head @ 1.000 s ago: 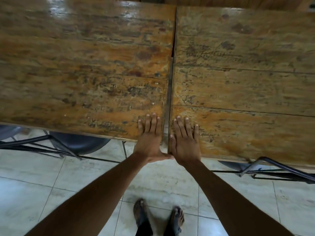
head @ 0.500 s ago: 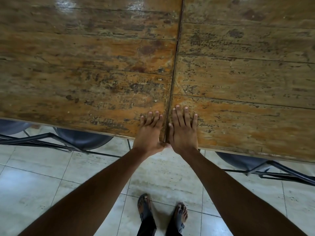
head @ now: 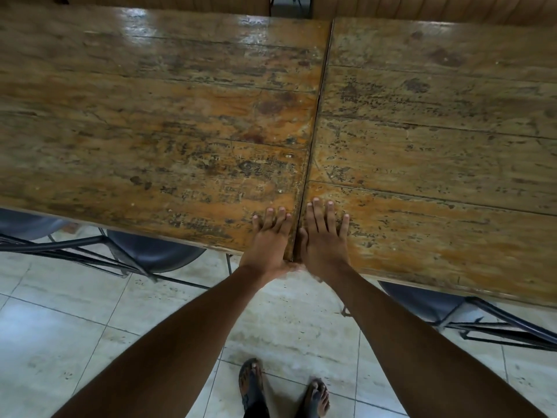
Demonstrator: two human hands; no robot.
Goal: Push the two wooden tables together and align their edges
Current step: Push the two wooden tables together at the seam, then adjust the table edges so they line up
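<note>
Left table point(head: 144, 122): top runs off frame to the left, near edge over a dark chair point(head: 156, 254) tucked underneath. My left hand point(head: 271, 236) lies flat on its near right corner, fingers spread, gripping nothing. The seam point(head: 316, 110) is now just a thin dark line, so the tops look to be touching or nearly so. My right hand point(head: 324, 236) lies flat on the right table point(head: 437, 131), palm down, beside the seam; the two hands almost meet. I'd call this the alignment check. Near edges look close to flush. Next: feel the corner for a step and nudge if needed.
</note>
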